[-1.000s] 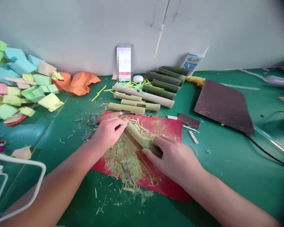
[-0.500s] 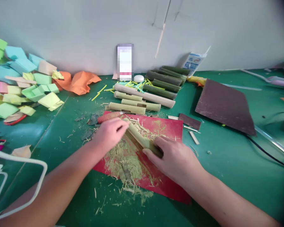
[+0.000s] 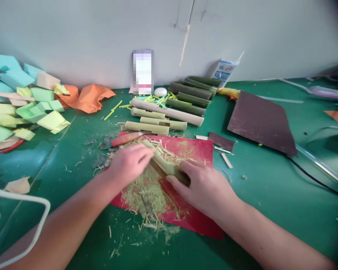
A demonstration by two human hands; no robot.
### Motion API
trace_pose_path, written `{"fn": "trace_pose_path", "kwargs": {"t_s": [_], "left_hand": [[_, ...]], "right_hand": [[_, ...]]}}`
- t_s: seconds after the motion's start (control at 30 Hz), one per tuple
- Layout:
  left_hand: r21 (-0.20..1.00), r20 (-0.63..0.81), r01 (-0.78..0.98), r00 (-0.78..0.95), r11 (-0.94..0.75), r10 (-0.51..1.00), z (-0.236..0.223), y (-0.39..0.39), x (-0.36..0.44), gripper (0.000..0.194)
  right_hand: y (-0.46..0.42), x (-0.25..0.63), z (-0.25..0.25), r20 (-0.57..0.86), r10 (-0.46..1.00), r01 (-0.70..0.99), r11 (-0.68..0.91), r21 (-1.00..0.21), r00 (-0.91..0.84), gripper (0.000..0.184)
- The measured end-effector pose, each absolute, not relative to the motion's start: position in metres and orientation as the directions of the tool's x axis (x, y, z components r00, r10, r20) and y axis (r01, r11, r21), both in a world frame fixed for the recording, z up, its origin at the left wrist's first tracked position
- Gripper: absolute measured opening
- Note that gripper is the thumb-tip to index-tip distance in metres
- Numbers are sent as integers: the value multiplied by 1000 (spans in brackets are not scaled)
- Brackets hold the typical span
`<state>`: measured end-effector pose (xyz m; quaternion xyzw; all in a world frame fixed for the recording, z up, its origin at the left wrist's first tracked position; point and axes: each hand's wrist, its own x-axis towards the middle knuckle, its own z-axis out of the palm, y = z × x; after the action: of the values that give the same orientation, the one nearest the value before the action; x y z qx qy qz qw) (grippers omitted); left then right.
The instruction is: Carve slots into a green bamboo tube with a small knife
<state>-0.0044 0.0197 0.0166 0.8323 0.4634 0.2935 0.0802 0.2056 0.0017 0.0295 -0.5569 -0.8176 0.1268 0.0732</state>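
Note:
A pale green bamboo tube [image 3: 162,161] slants over a red sheet [image 3: 197,150] littered with bamboo dust and shavings [image 3: 146,191]. My right hand [image 3: 198,180] is closed round its near right end, thumb and fingers on either side. At the far left end, my left hand [image 3: 133,161] is closed with the fingertips against the tube's side; what they pinch, if anything, is hidden. Just beyond the left hand lies a red-handled tool [image 3: 126,139], its far end pale and metallic.
Cut bamboo pieces [image 3: 148,128] and darker green tubes [image 3: 186,107] lie behind the sheet. A phone [image 3: 143,71] leans on the wall. Folded papers [image 3: 42,93] are heaped left; a dark brown sheet [image 3: 261,122] lies right. A white wire frame [image 3: 42,221] stands front left.
The view has shifted slightly, so the whole scene sits a little further left. My left hand has moved slightly nearer along the tube; the right hand keeps its hold.

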Motion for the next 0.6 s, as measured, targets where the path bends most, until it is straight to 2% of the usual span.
{"fn": "trace_pose_path", "kwargs": {"t_s": [0.07,0.2,0.33,0.47,0.57,0.6], "left_hand": [[376,452,767,338,-520,825,16,20,-6,17],[402,354,673,512,-621,783,16,19,-6,18],[379,453,762,342,-525,823,15,22,-8,17],[401,351,698,481,-593,804,14,23,-9,19],[401,423,752,354,-523,834,15,22,-6,19],[406,417,747,362,-527,834,16,21,-5,19]], "right_hand": [[2,206,29,-18,929,893,351,-283,-371,31],[1,205,30,-33,928,893,348,-286,-372,29],[2,205,29,-24,930,894,347,-283,-368,30],[1,205,29,-22,927,891,354,-285,-375,29],[1,205,29,-7,929,892,354,-281,-371,30],[1,205,29,-1,928,891,357,-281,-372,30]]}}
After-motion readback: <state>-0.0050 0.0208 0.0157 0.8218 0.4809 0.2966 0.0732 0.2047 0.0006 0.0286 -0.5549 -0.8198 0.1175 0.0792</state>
